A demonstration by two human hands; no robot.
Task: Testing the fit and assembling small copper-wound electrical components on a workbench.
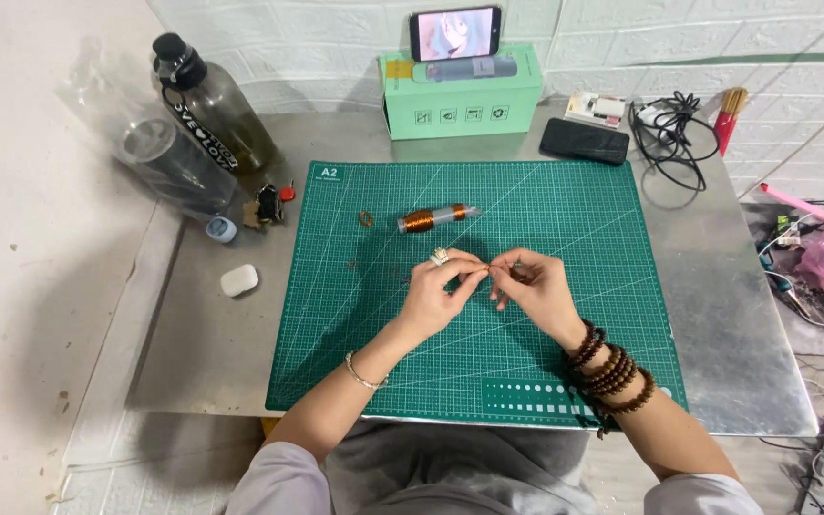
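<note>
A metal table [717, 315] carries a green mat [545, 219], the landmark here. Behind the mat stands a green box [460, 95] with a phone [456, 31] on top; off its left edge lean two bottles [193, 124]. Over the mat's middle the left hand [436, 296] and right hand [536, 286] meet, each grip pinched nearly closed on something too thin to identify. Just beyond them, on the mat, lies a copper wire spool [436, 217].

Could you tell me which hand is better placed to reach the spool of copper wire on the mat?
Probably the left hand: the copper wire spool lies directly beyond it on the green cutting mat. The right hand sits further off to the side.
</note>
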